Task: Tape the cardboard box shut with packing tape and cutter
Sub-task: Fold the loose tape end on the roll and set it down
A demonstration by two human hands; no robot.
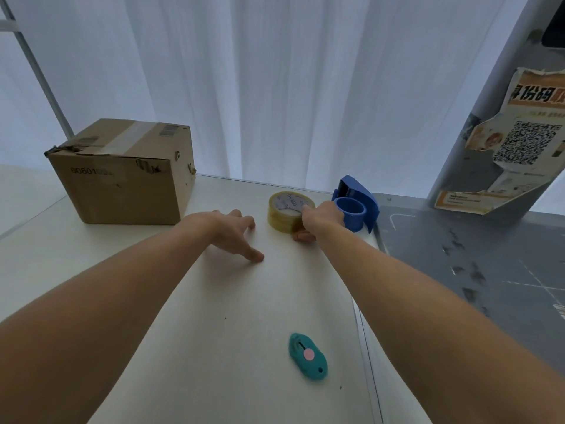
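Two hands over the desk [214, 316], head view: the tape is secured before the box is approached.
The right hand [321, 217] curls round the right side of the packing tape roll [286, 209], which lies flat near the far right edge, just beside a blue dispenser [360, 200] at the far right corner; the grip suggests a lift is intended. The left hand [232, 234], fingers spread and holding nothing, rests its fingertips on the desk, probably for support. The cardboard box [122, 179] sits at the far left corner, flaps down, an old tape strip across its top. The cutter [307, 359] lies untouched towards the near right edge, within reach for the later cut.
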